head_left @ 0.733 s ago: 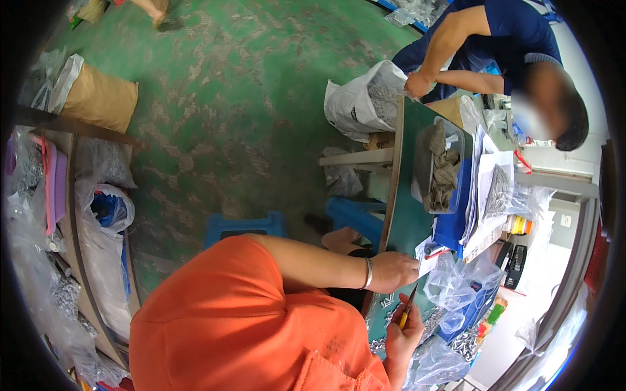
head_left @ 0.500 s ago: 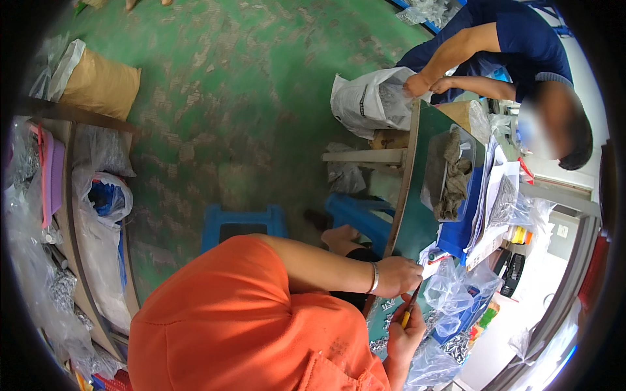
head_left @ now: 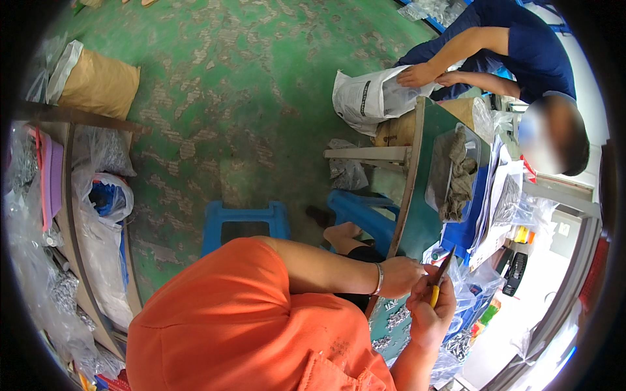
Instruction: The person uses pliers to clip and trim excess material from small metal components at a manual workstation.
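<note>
My right hand (head_left: 430, 313) is closed on a yellow-handled tool with a dark pointed blade (head_left: 444, 266), its tip directed away from me. Whether it is a knife or scissors I cannot tell. Just left of it, my left hand (head_left: 399, 277), with a bracelet on the wrist, is closed with its fingertips close to the right hand; what it holds is hidden. Both hands are over the green tabletop (head_left: 417, 228). Small silvery metal parts (head_left: 398, 317) lie scattered beneath and beside them.
Beyond my hands stand a clear bin (head_left: 438, 173) with a brown cloth (head_left: 460, 173), papers and plastic bags (head_left: 466, 293). A co-worker in dark blue handles a white sack (head_left: 362, 98) at the far right. Blue stools (head_left: 279, 221) stand on the green floor; a loaded shelf (head_left: 62, 228) is left.
My right hand has risen and turned beside my left hand, bringing the tool's pointed tip farther out. The left hand has barely moved. The co-worker's hand has shifted over the sack's mouth.
</note>
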Available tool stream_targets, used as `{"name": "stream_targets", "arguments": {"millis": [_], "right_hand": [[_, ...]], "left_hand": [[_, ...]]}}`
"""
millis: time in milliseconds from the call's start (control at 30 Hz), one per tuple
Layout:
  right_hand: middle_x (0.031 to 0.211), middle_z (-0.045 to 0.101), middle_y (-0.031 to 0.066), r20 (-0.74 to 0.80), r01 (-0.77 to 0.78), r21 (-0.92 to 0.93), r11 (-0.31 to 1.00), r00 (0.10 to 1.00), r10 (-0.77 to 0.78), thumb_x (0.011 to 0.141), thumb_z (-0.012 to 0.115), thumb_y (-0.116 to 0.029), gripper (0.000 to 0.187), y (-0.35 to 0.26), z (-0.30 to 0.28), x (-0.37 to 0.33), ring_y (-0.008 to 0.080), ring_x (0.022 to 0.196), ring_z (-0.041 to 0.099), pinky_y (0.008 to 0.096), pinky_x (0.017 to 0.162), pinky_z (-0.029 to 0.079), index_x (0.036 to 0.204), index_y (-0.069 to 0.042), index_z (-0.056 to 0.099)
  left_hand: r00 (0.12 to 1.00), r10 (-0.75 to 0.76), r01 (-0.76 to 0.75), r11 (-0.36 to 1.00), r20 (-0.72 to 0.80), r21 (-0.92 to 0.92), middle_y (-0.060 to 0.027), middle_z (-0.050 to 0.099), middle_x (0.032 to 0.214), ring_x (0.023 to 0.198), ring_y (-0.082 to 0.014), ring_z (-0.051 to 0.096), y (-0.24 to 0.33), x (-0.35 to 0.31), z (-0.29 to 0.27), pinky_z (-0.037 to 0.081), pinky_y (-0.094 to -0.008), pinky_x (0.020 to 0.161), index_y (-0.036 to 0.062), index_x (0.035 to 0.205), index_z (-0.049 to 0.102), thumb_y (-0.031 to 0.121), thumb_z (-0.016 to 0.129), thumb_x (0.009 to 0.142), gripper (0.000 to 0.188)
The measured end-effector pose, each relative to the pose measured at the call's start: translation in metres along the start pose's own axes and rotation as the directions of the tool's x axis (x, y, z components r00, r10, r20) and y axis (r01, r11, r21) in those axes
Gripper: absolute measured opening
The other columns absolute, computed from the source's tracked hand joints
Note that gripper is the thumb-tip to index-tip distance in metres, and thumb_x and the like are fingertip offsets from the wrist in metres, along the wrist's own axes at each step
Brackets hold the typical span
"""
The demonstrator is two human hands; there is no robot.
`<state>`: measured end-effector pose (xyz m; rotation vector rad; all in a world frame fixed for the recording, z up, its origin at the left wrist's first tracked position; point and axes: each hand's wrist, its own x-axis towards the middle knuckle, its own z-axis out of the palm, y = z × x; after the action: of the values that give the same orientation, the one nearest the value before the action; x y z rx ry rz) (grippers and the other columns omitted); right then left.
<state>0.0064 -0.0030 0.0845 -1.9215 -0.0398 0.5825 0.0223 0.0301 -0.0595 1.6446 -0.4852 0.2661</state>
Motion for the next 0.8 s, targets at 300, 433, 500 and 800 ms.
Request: {"name": "stream_targets", "arguments": {"millis": [300, 433, 500, 800], "right_hand": [[0.081, 0.048, 0.0102, 0.287, -0.173, 0.211, 0.962, 0.952, 0.108, 0.069, 0.043, 0.001, 0.048, -0.028, 0.034, 0.036, 0.0179, 0.064, 0.051, 0.0265, 0.045, 0.043, 0.116, 0.006, 0.045], [0.081, 0.048, 0.0105, 0.353, -0.232, 0.285, 0.930, 0.928, 0.124, 0.071, 0.041, -0.001, 0.047, -0.042, 0.048, 0.057, 0.0183, 0.064, 0.050, 0.0266, 0.044, 0.042, 0.117, 0.006, 0.044], [0.080, 0.048, 0.0103, 0.333, -0.274, 0.365, 0.890, 0.931, 0.150, 0.071, 0.042, -0.001, 0.045, -0.043, 0.050, 0.071, 0.0182, 0.064, 0.049, 0.0272, 0.044, 0.041, 0.115, 0.006, 0.045], [0.080, 0.049, 0.0078, 0.450, -0.391, 0.452, 0.802, 0.876, 0.174, 0.072, 0.044, 0.001, 0.041, -0.030, 0.046, 0.077, 0.0174, 0.066, 0.049, 0.0292, 0.048, 0.038, 0.112, 0.000, 0.046]], "left_hand": [[0.998, -0.048, 0.051, 0.997, 0.044, -0.060, -0.0068, 0.053, 0.090, 0.083, -0.0221, 0.053, 0.003, 0.004, -0.007, 0.045, -0.0326, 0.070, 0.0094, 0.084, 0.055, 0.012, 0.057, 0.070, 0.014], [0.998, -0.048, 0.049, 0.997, 0.035, -0.053, -0.0057, 0.050, 0.085, 0.079, -0.0206, 0.050, 0.003, 0.006, -0.003, 0.043, -0.0317, 0.067, 0.0094, 0.081, 0.052, 0.013, 0.056, 0.072, 0.010], [0.998, -0.051, 0.052, 0.998, 0.039, -0.047, -0.0051, 0.048, 0.083, 0.077, -0.0199, 0.048, 0.001, 0.007, -0.002, 0.043, -0.0313, 0.066, 0.0095, 0.079, 0.050, 0.013, 0.056, 0.073, 0.009], [0.995, -0.065, 0.065, 0.998, 0.071, 0.007, -0.0026, 0.040, 0.073, 0.068, -0.0165, 0.042, -0.001, 0.004, 0.008, 0.039, -0.0295, 0.061, 0.0096, 0.072, 0.043, 0.014, 0.054, 0.078, 0.013]]}}
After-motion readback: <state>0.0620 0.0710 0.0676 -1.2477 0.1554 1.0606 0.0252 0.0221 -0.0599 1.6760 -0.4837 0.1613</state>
